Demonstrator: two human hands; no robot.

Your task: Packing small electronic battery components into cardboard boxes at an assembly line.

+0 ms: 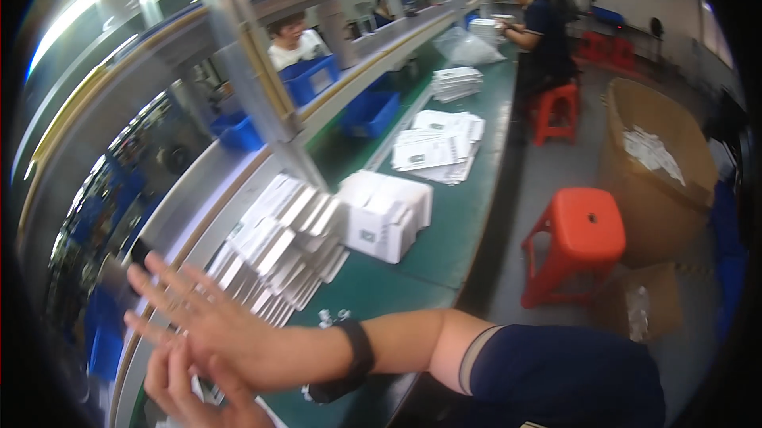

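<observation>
My right hand is stretched out to the left with its fingers spread, and a black band is around its wrist. Just below it, my left hand comes up with bent, separated fingers that overlap the right hand's near side. Nothing shows in either hand, though motion blurs both. Beyond them, stacks of flat white boxes lean in uneven rows on the green bench. A block of white boxes stands beside these stacks. Small white pieces lie near my forearm.
White printed sheets or flat cartons and another stack lie farther along. Blue bins line the shelving. A red stool and large cardboard box stand right. One person sits at the far end; another is behind the shelves.
</observation>
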